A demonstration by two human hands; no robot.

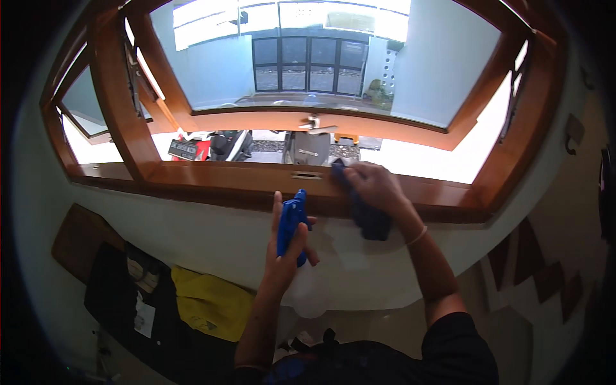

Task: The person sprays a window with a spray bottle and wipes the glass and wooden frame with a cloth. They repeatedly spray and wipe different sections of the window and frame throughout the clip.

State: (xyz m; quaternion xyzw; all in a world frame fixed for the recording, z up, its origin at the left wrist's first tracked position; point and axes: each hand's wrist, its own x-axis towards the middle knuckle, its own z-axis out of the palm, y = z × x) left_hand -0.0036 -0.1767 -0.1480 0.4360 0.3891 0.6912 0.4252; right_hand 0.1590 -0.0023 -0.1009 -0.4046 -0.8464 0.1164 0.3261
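Observation:
My left hand (289, 240) is closed around the blue head of a spray bottle (293, 221), its nozzle pointing up at the window. The bottle's pale translucent body (309, 296) hangs below the hand. In my right hand (375, 186) is a dark blue cloth (369, 215), pressed against the brown wooden window sill (237, 178). Part of the cloth droops over the sill's front edge, down the white wall. To the left of the cloth, a small metal latch plate (307, 175) is set into the sill.
Above the sill, a wood-framed glass window (327, 70) is tilted outward, with a metal handle (313, 124) on its lower rail. A smaller window (83, 106) stands open at the left. Yellow fabric (212, 303) and dark fabric (115, 295) lie below left. Motorbikes (231, 145) are parked outside.

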